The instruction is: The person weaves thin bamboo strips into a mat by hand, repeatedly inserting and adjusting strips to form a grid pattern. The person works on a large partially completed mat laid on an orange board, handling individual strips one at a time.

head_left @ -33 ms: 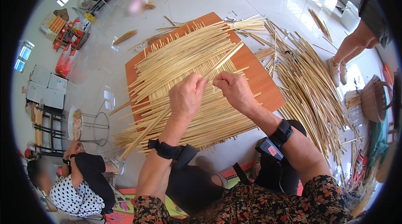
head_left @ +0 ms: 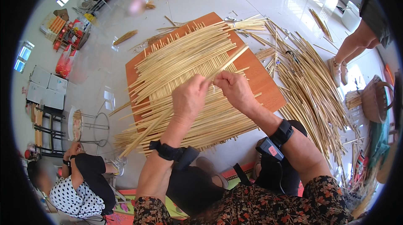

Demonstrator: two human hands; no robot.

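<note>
Stalks [head_left: 230,60] slant above the table [head_left: 269,92], pinched in left hand's [head_left: 189,101] grip, which hides their middle. Right hand [head_left: 236,89] just beside, grip curled; can't tell what it pinches, if anything. Straw [head_left: 184,52] covers table's near edge; right corner's wood uncovered.

Pale yellow stalks [head_left: 230,60], long and slender (nearly straight), gripped midway, slanting over layered stalks [head_left: 180,65]
</note>
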